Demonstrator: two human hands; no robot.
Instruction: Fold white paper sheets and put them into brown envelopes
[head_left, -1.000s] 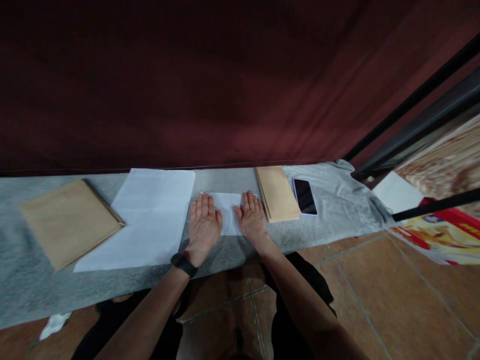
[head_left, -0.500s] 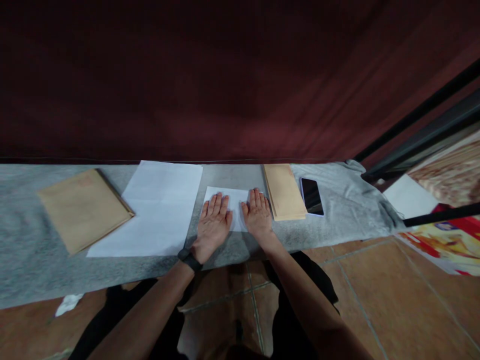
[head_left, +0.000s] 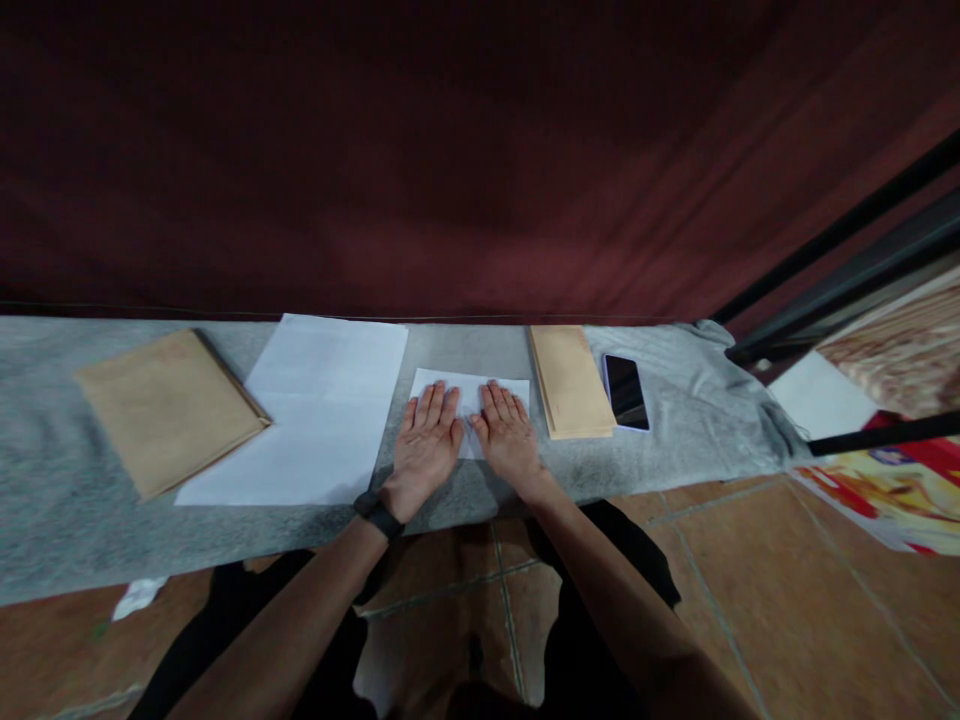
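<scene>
Two brown envelope piles lie on my feed, one toward each end of the grey cloth (head_left: 697,405). The large envelopes (head_left: 172,410) sit at the left, one corner over the edge of a big white sheet (head_left: 322,400); the small envelopes (head_left: 574,385) lie right of the hands, at least two deep by their edges. I cannot tell whether any of them holds anything.

Between the big sheet and the small envelopes I have a small white paper (head_left: 472,382), flat on the cloth. The left hand (head_left: 426,440) covers its left part and the right hand (head_left: 510,432) its right, both palms down with fingers stretched out, slim gaps between them and thumbs angled inward; neither grips anything. A dark watch (head_left: 379,515) circles the left wrist.

Just beyond the small envelopes I see a phone (head_left: 626,393) with a dark screen. A dark red curtain (head_left: 480,230) rises behind the cloth and closes off the far side. At right a black bar (head_left: 885,434) crosses in front of printed packaging (head_left: 900,490), which the picture edge cuts off. A white scrap (head_left: 139,597) on the floor (head_left: 810,590) is partly hidden by the cloth. Most of the small paper's near edge is under the hands, so I cannot make out its folds.
</scene>
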